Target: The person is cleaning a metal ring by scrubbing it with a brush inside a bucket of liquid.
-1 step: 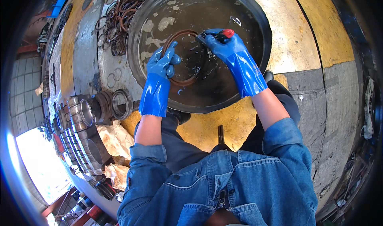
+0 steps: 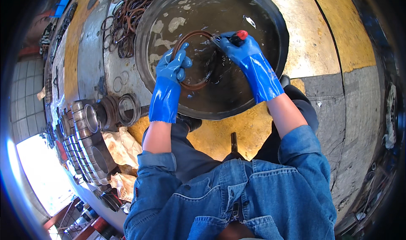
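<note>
A person in a denim jacket works over a round metal basin of murky water, both hands in long blue gloves. The left hand, inside the basin's left rim, grasps a reddish-brown ring, its fingers bent around the ring's left side. The ring is over the middle of the basin, tilted; whether its lower arc dips into the water cannot be told. The right hand, toward the basin's right side, is closed around a black tool with a red end, whose far tip sits at the ring's upper right edge, too small to tell touching from just beside. Little has changed from the instant before: the tool tip and the ring's top have shifted only slightly, the left grip stays put, and the glints on the water have altered shape. That suggests small strokes at one spot, with work on this same ring continuing. Left of the basin's upper rim lies a heap of rings; beyond its lower left stand metal cylinders, near crumpled brown paper.
</note>
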Tool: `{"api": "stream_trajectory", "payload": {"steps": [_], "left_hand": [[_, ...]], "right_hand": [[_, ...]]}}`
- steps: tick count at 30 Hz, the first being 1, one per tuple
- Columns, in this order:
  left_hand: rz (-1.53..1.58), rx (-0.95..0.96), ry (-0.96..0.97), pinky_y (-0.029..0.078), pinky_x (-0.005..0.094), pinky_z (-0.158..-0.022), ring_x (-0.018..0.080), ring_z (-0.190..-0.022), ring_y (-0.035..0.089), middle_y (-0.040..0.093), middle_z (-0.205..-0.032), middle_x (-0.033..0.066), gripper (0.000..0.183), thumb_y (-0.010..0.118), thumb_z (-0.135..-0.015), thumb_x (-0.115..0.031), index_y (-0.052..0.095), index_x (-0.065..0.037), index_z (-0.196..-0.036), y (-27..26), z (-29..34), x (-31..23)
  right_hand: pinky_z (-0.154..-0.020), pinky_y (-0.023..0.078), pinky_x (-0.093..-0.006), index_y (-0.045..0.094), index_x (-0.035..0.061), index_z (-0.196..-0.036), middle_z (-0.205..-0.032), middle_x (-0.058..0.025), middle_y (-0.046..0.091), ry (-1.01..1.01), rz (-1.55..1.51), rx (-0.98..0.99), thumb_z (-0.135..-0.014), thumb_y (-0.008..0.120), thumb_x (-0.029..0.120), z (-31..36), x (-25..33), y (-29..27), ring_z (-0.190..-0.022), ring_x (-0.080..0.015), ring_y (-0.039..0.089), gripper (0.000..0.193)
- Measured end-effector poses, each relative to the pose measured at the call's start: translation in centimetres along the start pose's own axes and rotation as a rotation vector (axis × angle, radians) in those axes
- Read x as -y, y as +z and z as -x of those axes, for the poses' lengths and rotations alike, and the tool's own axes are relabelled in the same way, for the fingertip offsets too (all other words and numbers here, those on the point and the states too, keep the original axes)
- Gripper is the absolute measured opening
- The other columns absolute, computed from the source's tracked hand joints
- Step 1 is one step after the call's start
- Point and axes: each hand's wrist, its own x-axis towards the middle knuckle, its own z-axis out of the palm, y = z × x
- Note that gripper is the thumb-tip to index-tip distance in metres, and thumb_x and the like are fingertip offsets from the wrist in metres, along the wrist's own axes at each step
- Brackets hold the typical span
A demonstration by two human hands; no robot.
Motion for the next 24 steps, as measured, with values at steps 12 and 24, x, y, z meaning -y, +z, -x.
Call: {"api": "stream_trajectory", "payload": {"steps": [12, 24], "left_hand": [[-0.121, -0.147, 0.079, 0.029, 0.0216, -0.041, 0.0042, -0.044, 0.044, 0.069, -0.075, 0.0019, 0.038, 0.069, -0.102, -0.021, 0.066, -0.002, -0.134, 1.2, 0.4, 0.0], [-0.201, -0.013, 0.020, 0.033, 0.0195, -0.044, 0.0046, -0.048, 0.049, 0.070, -0.075, 0.0027, 0.034, 0.071, -0.099, -0.021, 0.070, -0.007, -0.131, 2.4, 1.0, 0.0]], "right_hand": [[-0.083, 0.055, -0.0352, 0.076, 0.0042, -0.105, -0.095, -0.0129, 0.076, 0.297, 0.017, 0.340, -0.090, 0.073, 0.032, 4.3, 0.0, 2.9, -0.088, -0.0213, 0.071, 0.031], [-0.080, 0.059, -0.0436, 0.070, 0.0196, -0.123, -0.109, -0.0115, 0.075, -0.451, 0.691, -0.011, -0.087, 0.072, 0.019, 1.5, -2.0, 1.3, -0.091, -0.0374, 0.073, 0.036]]}}
